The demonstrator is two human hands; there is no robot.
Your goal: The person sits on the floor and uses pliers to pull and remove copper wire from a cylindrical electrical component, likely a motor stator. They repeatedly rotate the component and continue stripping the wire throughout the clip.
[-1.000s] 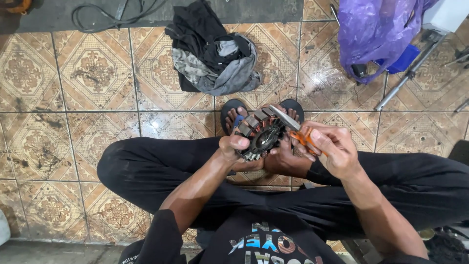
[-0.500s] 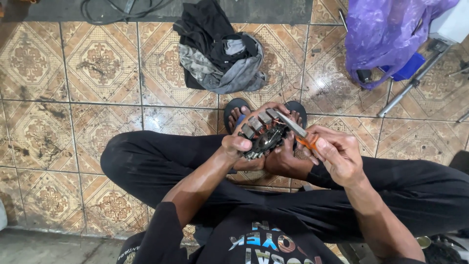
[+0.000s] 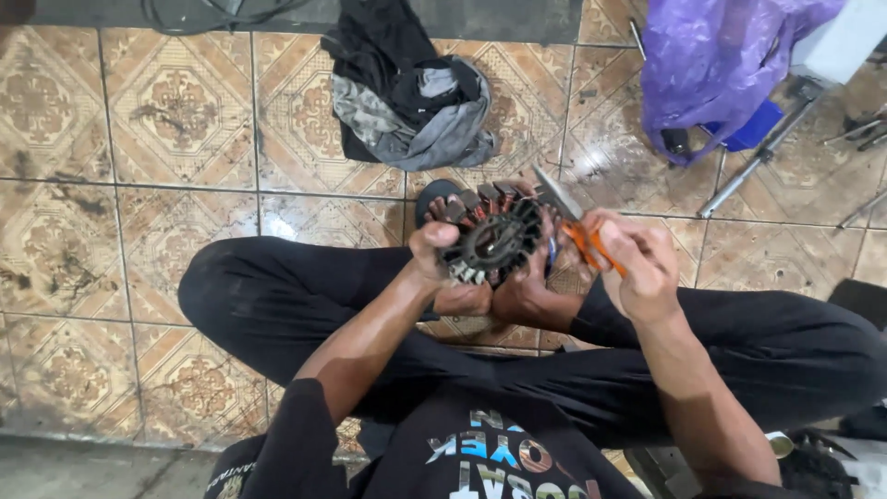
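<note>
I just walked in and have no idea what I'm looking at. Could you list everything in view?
stator: one, black ring with copper-wound teeth, held up over the lap
pliers: one, orange handles, grey jaws at the stator's upper right edge
rags: one heap, black and grey, on the floor at top centre
bag: one, purple plastic, top right
blue thing: one, under the bag, kind unclear
metal rods: a few, grey, on the floor at right
cable: one, dark, top edge
floor tiles: many, brown patterned, stained
sandals: dark, under the feet, mostly hidden
legs: two, black trousers, crossed
left hand: grips the stator
right hand: holds the pliers
</note>
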